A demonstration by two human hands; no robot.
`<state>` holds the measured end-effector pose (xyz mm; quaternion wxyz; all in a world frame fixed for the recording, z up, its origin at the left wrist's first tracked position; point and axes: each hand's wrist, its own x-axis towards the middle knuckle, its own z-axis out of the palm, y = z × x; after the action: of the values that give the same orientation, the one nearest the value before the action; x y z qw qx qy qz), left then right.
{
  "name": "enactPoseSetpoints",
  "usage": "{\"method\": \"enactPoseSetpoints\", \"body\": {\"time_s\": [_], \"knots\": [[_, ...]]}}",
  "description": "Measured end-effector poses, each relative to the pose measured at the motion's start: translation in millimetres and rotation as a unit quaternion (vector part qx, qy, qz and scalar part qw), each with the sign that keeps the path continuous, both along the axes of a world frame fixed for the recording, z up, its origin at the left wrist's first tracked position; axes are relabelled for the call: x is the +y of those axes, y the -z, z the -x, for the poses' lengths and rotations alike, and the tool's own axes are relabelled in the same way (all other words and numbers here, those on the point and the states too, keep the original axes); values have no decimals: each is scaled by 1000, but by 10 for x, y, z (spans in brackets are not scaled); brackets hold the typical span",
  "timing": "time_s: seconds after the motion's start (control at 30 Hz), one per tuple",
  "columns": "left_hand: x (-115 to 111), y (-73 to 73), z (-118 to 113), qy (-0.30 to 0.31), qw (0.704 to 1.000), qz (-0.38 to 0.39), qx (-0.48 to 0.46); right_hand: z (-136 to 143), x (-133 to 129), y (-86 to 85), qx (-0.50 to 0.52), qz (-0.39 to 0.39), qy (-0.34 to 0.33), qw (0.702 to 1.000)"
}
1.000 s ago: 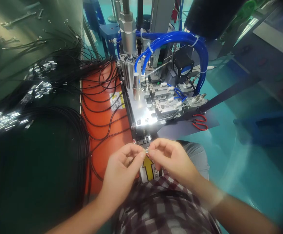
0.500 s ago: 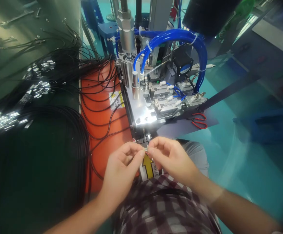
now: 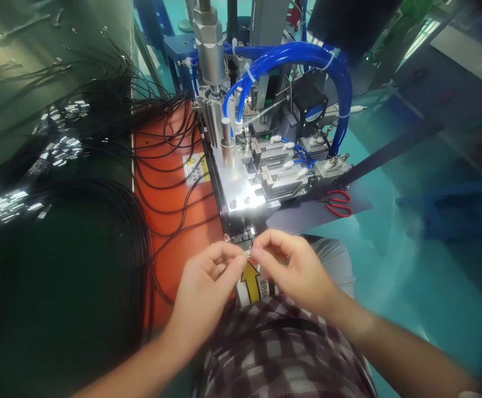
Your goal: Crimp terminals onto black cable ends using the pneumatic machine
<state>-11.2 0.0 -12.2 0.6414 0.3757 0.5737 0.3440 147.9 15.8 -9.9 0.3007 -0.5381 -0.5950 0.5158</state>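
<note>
My left hand [image 3: 210, 276] and my right hand [image 3: 293, 265] meet fingertip to fingertip just in front of the machine [image 3: 245, 190]. Each is closed in a pinch of thumb and forefinger. A tiny pale, shiny piece shows in the gap between them, too small to name. Just beyond the fingertips lies the machine's dark track [image 3: 246, 235]. Below them a yellow arrow label [image 3: 251, 284] shows on a white ground. Whatever else sits inside the pinches is hidden by the fingers.
Black cables [image 3: 174, 207] with shiny metal ends cross the orange surface [image 3: 164, 271] on the left. Blue air hoses [image 3: 294, 55] arch over the machine. Red-handled pliers [image 3: 339, 203] lie to its right. A wrench [image 3: 19, 29] rests at the upper left.
The view has shifted slightly, so the machine sits a little further left. Both hands keep the same pinched pose, with only a slight movement at the fingertips.
</note>
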Motion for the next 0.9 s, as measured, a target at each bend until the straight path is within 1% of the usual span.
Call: {"method": "enactPoseSetpoints", "body": {"time_s": [0.13, 0.27, 0.33, 0.37, 0.4, 0.43, 0.5, 0.57, 0.67, 0.73, 0.9], "knots": [[19, -11, -5, 12, 1000, 1, 11, -11, 14, -10, 6, -19, -14, 1000], [86, -31, 14, 39, 999, -3, 18, -63, 78, 20, 37, 12, -12, 999], [136, -34, 34, 53, 997, -29, 41, -98, 134, 49, 50, 33, -1, 998], [162, -28, 45, 63, 994, -63, 71, -113, 166, 66, 53, 39, 3, 998], [188, -18, 57, 77, 984, -111, 113, -126, 197, 85, 54, 43, 6, 998], [213, -2, 69, 96, 968, -168, 160, -137, 226, 107, 56, 47, 7, 997], [256, 46, 88, 132, 918, -283, 244, -149, 275, 157, 61, 57, 11, 996], [284, 112, 102, 158, 875, -351, 293, -151, 308, 214, 59, 65, 16, 996], [301, 208, 120, 191, 837, -383, 342, -144, 332, 293, 40, 59, 22, 997], [306, 246, 130, 206, 813, -399, 372, -137, 340, 330, 33, 50, 25, 998], [306, 248, 135, 210, 761, -441, 428, -126, 355, 383, 22, 35, 29, 999]]}}
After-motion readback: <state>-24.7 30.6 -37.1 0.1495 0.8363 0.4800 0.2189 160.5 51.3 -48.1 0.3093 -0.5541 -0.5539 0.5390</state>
